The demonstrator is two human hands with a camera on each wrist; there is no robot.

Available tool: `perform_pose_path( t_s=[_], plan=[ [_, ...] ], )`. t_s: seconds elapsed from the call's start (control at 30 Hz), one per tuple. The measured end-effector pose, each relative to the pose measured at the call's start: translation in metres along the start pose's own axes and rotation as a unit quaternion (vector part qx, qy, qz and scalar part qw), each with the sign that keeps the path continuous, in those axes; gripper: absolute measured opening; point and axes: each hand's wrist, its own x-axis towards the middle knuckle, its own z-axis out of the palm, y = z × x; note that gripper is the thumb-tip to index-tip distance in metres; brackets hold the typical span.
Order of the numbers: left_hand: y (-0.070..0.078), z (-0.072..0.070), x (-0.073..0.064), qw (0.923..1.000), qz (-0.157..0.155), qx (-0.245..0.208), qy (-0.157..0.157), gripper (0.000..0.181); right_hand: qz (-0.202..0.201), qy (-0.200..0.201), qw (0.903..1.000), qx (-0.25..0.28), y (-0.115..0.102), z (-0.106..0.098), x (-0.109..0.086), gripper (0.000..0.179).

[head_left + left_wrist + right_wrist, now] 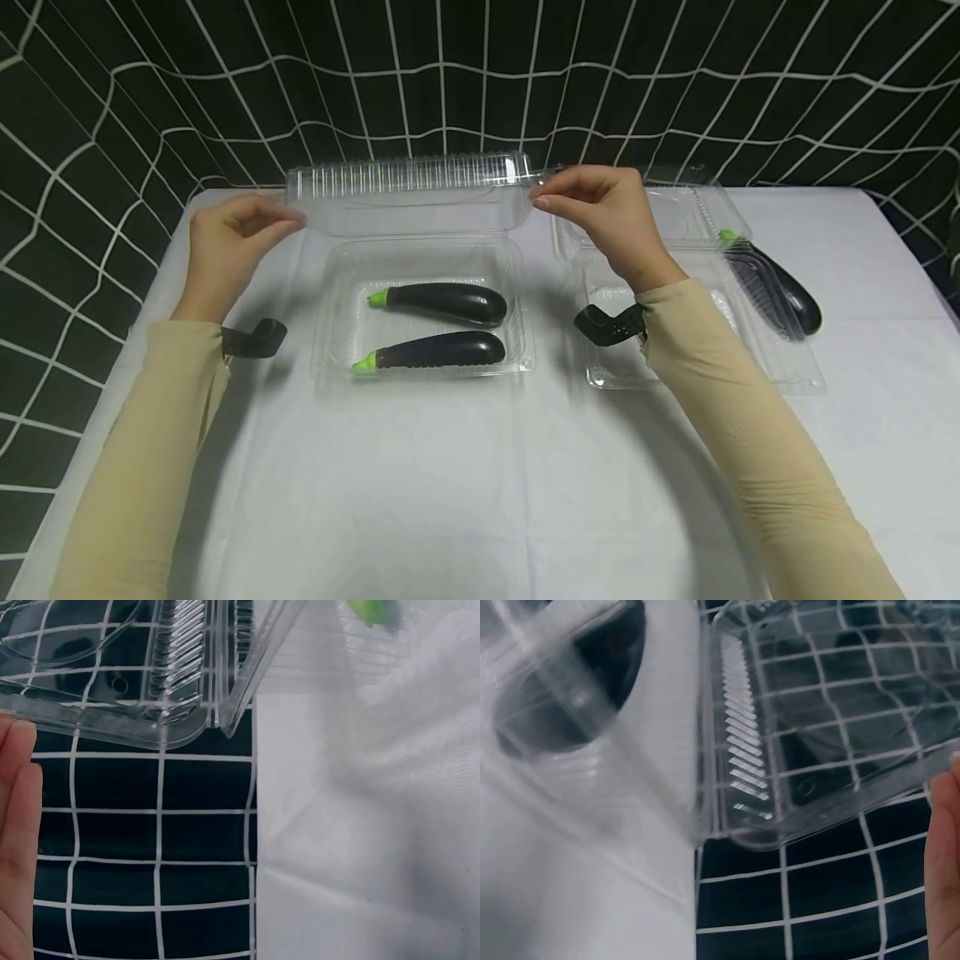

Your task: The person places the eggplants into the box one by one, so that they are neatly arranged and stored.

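Observation:
A clear plastic clamshell box (330, 333) lies open in the middle of the table. Two toy-like eggplants (450, 302), dark with bright green stem ends, lie side by side in its base, stems to the left. Its hinged lid (408, 212) stands raised at the back. My left hand (232, 246) pinches the lid's left edge between thumb and fingers. At the opposite edge, my right hand (603, 217) pinches the lid likewise. Both wrist views show the lid's ribbed side (184, 667) and fingertips at its rim; the right one also catches a blurred eggplant (592, 682) through the plastic.
Another clear clamshell box (622, 383) lies open to the right, partly behind my right forearm. A third eggplant (795, 296) rests at its right side, partly seen through clear plastic. A dark backdrop with white grid lines (480, 100) rises behind the white-covered table (420, 500).

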Motion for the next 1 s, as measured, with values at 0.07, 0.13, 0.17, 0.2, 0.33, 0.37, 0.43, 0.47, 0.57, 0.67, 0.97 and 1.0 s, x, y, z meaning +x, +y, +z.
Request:
perform_pose_path(
  t_s=[0.07,0.13,0.17,0.2,0.33,0.37,0.43,0.47,0.57,0.67,0.97,1.0],
  plan=[
    [0.000,0.001,-0.001,1.0000,0.003,-0.009,0.001,0.006,-0.011,0.001,0.9998,0.015,-0.003,0.000,-0.001,0.008],
    [-0.001,0.001,-0.001,0.9997,0.008,-0.021,0.002,0.006,-0.019,0.003,0.9995,0.027,-0.006,0.000,-0.002,0.009],
    [-0.001,0.002,-0.001,0.9996,0.011,-0.027,0.002,0.006,-0.020,0.004,0.9994,0.029,-0.006,0.000,-0.003,0.009],
    [-0.001,0.002,-0.002,0.9993,0.015,-0.034,0.002,0.007,-0.018,0.004,0.9994,0.029,-0.007,0.000,-0.004,0.009],
    [-0.001,0.004,-0.002,0.9988,0.022,-0.045,0.000,0.008,-0.004,0.002,0.9999,0.009,-0.004,-0.003,-0.007,0.008],
    [-0.002,0.004,-0.003,0.9990,0.023,-0.040,0.000,0.009,-0.001,0.001,1.0000,-0.005,-0.003,-0.004,-0.008,0.008],
    [-0.003,0.005,-0.004,0.9994,0.020,-0.026,0.001,0.010,0.006,-0.004,0.9995,-0.031,-0.002,-0.005,-0.009,0.007],
    [-0.003,0.005,-0.004,0.9996,0.019,-0.020,0.003,0.009,0.008,-0.007,0.9988,-0.047,-0.002,-0.006,-0.009,0.006],
    [-0.005,0.005,-0.007,0.9998,0.016,0.000,0.007,0.008,0.013,-0.017,0.9967,-0.078,-0.002,-0.006,-0.011,0.005],
    [-0.005,0.004,-0.010,0.9997,0.020,0.000,0.011,0.006,0.008,-0.029,0.9960,-0.085,-0.002,-0.005,-0.013,0.005],
    [-0.005,0.002,-0.023,0.9999,0.015,0.006,-0.003,0.008,-0.019,-0.063,0.9917,-0.111,-0.002,-0.008,-0.023,0.011],
    [-0.006,0.003,-0.024,0.9999,0.015,0.005,-0.006,0.008,-0.018,-0.065,0.9911,-0.114,-0.003,-0.008,-0.025,0.011]
  ],
)
